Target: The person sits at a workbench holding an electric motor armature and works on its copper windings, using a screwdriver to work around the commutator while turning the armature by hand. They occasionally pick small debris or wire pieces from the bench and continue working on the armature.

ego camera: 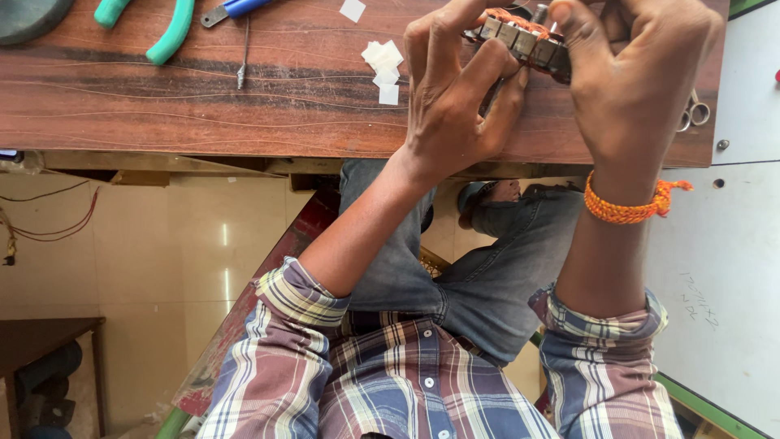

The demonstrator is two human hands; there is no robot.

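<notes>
Both hands are gripping a slotted metal motor stator (524, 36) wound with copper wire, holding it just above the wooden counter (244, 106): the left hand (455, 93) is pinching its near edge, the right hand (634, 73) is clasping its other end. Small white paper slips (383, 69) are lying just beside the left hand, green-handled pliers (162, 28) well apart.

Two hands (455, 106) (634, 81), one wound core (524, 36), one pair of green pliers (158, 28), one scissors (693, 112), about six paper slips (383, 65).
</notes>
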